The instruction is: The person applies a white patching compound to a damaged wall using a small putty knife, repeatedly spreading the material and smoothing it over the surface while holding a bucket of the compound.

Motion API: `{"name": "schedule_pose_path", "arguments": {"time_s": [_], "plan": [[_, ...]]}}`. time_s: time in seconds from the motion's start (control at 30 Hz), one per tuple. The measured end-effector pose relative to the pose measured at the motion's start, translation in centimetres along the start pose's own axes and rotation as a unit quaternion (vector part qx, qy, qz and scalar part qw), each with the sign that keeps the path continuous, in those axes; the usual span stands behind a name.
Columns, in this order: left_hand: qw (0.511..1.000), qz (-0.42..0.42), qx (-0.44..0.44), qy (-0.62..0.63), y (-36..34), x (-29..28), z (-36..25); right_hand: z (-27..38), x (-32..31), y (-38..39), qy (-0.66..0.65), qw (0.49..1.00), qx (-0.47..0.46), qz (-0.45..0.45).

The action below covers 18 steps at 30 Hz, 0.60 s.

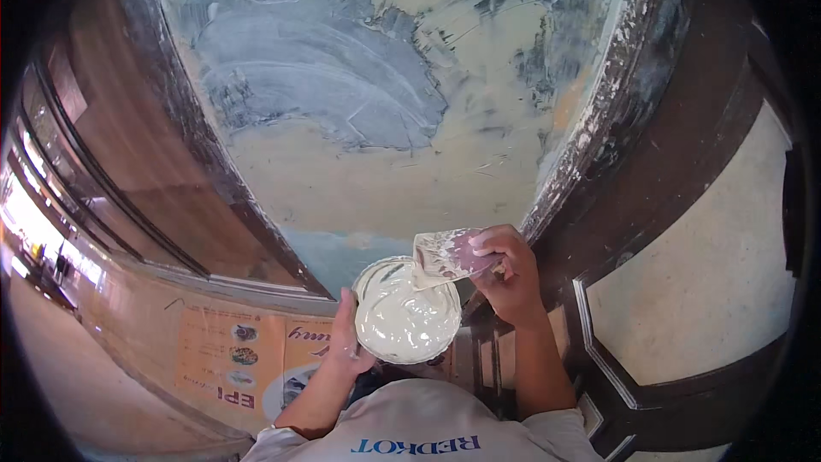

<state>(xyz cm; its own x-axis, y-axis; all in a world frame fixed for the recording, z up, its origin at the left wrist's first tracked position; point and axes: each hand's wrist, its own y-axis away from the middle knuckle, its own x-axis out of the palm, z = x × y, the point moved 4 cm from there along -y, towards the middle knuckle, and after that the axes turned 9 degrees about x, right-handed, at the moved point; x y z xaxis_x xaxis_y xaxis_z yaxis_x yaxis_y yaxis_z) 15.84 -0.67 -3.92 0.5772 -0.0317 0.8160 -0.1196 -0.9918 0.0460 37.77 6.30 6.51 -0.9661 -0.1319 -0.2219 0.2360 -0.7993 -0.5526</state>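
Observation:
A round tub of wet off-white paste (404,318) is held in my left hand (351,334), whose thumb rests along the tub's left side. My right hand (505,274) grips a broad putty blade (438,248) smeared with the paste, its lower corner at the back right of the tub, over the paste. The wall ahead (462,154) carries rough patches of cream and grey filler (325,68).
Dark wooden trim (590,137) edges both sides of the wall. At the left are brown panels (128,145) and a bright opening (26,205); at the right, a dark door with a pale panel (684,282). Orange printed sheets (214,334) lie low at the left.

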Motion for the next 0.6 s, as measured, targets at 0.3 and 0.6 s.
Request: {"name": "schedule_pose_path", "arguments": {"time_s": [0.3,0.6], "plan": [[0.997,-0.065,0.048,0.019,1.9,-1.8,-1.8,-0.6,2.4,-0.6,0.146,0.989,-0.02,0.006],[0.996,-0.035,0.081,0.03,2.6,-3.9,-6.2,-3.2,6.0,-0.5,0.237,0.967,0.082,-0.047]]}}
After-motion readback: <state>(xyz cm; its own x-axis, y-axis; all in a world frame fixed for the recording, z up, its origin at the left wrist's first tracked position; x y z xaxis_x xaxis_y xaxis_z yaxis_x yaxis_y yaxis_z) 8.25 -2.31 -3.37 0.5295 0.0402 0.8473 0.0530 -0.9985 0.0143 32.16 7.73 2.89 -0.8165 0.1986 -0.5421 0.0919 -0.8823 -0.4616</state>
